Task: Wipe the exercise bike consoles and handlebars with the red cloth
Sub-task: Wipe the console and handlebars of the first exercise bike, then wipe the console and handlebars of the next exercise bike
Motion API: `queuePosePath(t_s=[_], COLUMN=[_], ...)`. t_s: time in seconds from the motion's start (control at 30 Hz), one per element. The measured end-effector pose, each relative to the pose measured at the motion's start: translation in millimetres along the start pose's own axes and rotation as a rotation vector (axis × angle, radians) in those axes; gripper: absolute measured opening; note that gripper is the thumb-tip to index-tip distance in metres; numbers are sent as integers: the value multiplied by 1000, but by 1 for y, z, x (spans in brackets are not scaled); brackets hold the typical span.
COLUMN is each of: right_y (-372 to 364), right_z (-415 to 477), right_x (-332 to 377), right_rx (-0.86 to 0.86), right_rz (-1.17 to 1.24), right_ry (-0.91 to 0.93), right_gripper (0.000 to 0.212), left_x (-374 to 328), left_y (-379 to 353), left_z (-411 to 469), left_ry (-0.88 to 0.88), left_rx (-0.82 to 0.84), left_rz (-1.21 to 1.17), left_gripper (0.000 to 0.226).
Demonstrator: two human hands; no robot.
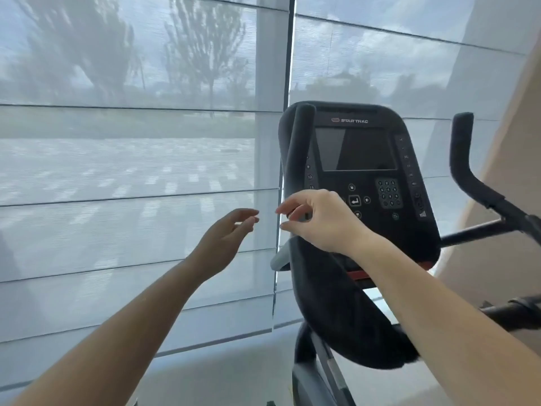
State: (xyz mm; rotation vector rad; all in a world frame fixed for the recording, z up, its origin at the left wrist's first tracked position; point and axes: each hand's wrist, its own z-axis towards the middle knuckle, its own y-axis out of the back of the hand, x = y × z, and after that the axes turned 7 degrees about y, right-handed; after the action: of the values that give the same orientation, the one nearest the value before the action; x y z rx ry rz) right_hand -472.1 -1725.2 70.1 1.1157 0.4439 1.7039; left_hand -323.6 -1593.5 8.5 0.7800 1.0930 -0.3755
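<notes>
Head: console (pixel 357 153) behind right hand (pixel 319 221).

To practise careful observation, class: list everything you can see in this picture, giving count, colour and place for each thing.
console: one, black, right of centre
left handlebar: one, black, crossing the console's left side
right handlebar: one, black, far right
blinds: two panels, pale grey, see-through, behind
wall: one, beige, right edge
left hand: one, open, before the blinds
right hand: one, fingers curled, at the left handlebar
</notes>
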Motion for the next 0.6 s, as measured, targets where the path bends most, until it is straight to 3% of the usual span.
queuePosePath(t_s=[0.33,0.6], right_y=[-99,-219], right_z=[-28,-100], right_x=[66,24], right_rx=[-75,-38], right_rz=[-68,-38], right_ry=[-191,-414], right_gripper=[15,14], left_x=[63,177], left_y=[79,67], left_z=[-49,-91], left_ry=[-59,-103], left_rx=[104,172], left_rz=[86,302], left_gripper=[18,29])
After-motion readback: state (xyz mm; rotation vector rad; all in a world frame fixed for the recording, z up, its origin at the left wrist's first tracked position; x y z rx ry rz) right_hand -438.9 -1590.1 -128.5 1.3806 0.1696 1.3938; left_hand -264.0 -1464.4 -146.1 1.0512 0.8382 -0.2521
